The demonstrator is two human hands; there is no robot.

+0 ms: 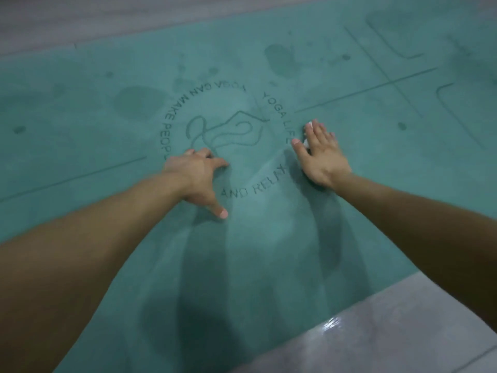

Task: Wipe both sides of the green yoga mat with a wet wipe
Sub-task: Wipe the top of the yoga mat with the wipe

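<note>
Looking down on the green yoga mat [80, 109], it's laid flat on the floor [390, 332] printed side up. Its long axis runs crossways in front of the person, from out past the left hand to out past the right hand, climbing a bit toward the right. So the unwiped length lies sideways from both hands, not ahead of them. The round logo [228, 130] sits between the two hands. The left hand [196, 173] is spread wide with its fingertips planted on the logo's near-left edge, and I'd say it's just pinning the mat. The right hand [320, 154] lies flat, fingers straight and close together, palm pressing down on the wet wipe [306, 142]. The wipe is almost all hidden under that hand; only white bits peek out by the thumb and at the fingertips. It's touching the mat right at the logo's right edge. Since the right hand has the wipe, it's the one to do the wiping. My guess is strokes should follow the mat's length, outward to the right of that hand along the printed centre line. The underside isn't reachable yet.
</note>
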